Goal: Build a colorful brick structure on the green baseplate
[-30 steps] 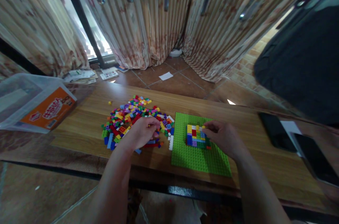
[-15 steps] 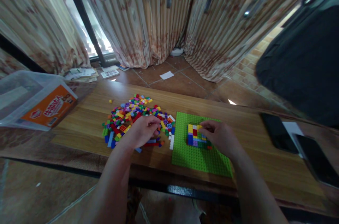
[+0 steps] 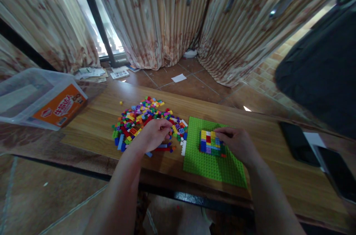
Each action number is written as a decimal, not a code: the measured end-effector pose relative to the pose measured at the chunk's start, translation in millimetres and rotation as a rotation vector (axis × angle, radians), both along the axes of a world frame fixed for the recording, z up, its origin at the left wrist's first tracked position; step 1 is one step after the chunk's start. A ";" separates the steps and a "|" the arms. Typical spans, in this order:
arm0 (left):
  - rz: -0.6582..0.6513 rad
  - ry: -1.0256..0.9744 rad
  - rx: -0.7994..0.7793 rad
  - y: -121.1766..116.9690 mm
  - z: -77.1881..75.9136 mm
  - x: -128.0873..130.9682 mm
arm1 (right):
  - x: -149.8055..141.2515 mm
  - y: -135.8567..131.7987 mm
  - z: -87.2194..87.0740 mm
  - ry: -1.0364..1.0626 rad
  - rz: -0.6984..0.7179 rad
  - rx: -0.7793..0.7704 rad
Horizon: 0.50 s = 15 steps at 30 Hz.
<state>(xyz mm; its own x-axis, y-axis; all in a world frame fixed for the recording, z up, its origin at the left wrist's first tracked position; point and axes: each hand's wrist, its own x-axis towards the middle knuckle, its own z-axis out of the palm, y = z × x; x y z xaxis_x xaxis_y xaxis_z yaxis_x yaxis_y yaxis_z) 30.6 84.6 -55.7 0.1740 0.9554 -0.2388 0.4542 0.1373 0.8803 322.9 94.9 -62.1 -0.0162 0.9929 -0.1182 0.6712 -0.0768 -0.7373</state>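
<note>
A green baseplate (image 3: 200,168) lies on the wooden table, carrying a low block of multicoloured toy bricks (image 3: 209,143) with yellow, red, blue, purple and green tops. At the far right corner of this block is my right hand (image 3: 236,142), thumb and fingers pinched together; whatever is between the tips is hidden. My left hand (image 3: 155,135) hovers over the near right part of a loose heap of bricks (image 3: 139,116), its fingers curled and pressed together. Anything in the left fingers is too small to make out. White bricks (image 3: 184,147) lie along the plate's left edge.
A clear plastic tub (image 3: 41,79) with an orange label stands at the left end of the table (image 3: 94,127). Two dark phone-like slabs (image 3: 299,144) and white paper (image 3: 314,138) lie at the right. Striped curtains (image 3: 155,23) hang beyond the table.
The whole view has shifted slightly, so the things appear a little further right. Both hands keep nearly the same poses and places over the heap and the brick block.
</note>
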 end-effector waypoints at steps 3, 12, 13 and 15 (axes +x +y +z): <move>-0.002 -0.005 0.002 0.1 -2.5 -0.7 | -0.7 0.2 1.6 -0.011 0.008 0.005; 0.014 -0.003 0.025 0.8 1.8 0.5 | -4.6 3.1 6.9 -0.082 0.005 -0.005; 0.018 -0.002 0.041 0.9 4.1 0.7 | -4.0 3.4 6.2 -0.078 0.006 -0.009; 0.035 -0.003 0.080 1.0 8.4 0.5 | -2.4 3.9 4.7 -0.054 0.012 -0.015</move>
